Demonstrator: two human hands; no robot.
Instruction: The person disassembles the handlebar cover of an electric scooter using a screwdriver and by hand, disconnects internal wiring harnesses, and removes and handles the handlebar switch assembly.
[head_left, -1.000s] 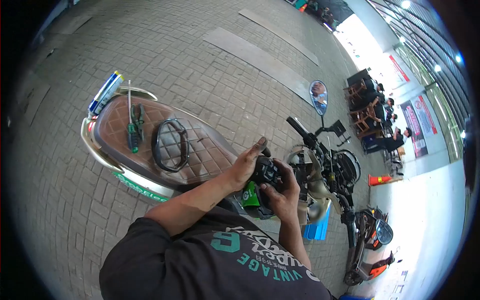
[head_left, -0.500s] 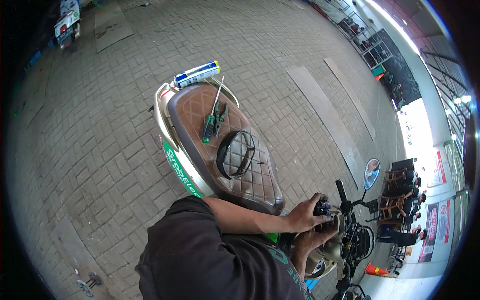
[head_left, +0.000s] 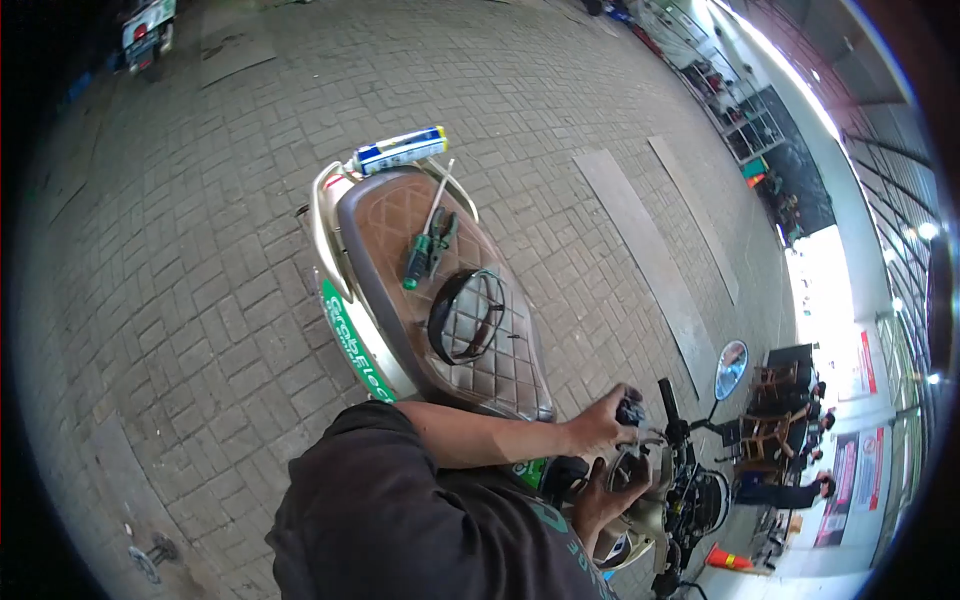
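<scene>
At the handlebar end of a scooter, my left hand (head_left: 597,424) is closed around a small black part (head_left: 630,410), whose kind I cannot make out. Just below it in the view, my right hand (head_left: 602,500) curls its thumb and fingers around a round, dark-rimmed piece (head_left: 627,468). The hands are close together but apart. Behind my left forearm, a black ring (head_left: 446,318) stands on the brown quilted seat (head_left: 385,225). A green-and-black-handled screwdriver (head_left: 417,262) and pliers (head_left: 443,240) lie beside each other farther back on it.
A blue, white and yellow spray can (head_left: 400,152) lies across the tail rail. The handlebar (head_left: 668,400) and round mirror (head_left: 731,368) are just beyond my hands. An orange cone (head_left: 728,559) stands past the scooter's front. People (head_left: 785,494) and chairs are farther off by the wall.
My hands, pressed together before, have moved apart. The left has shifted up and slightly left in view with the black part; the right is lower, and the round piece now shows.
</scene>
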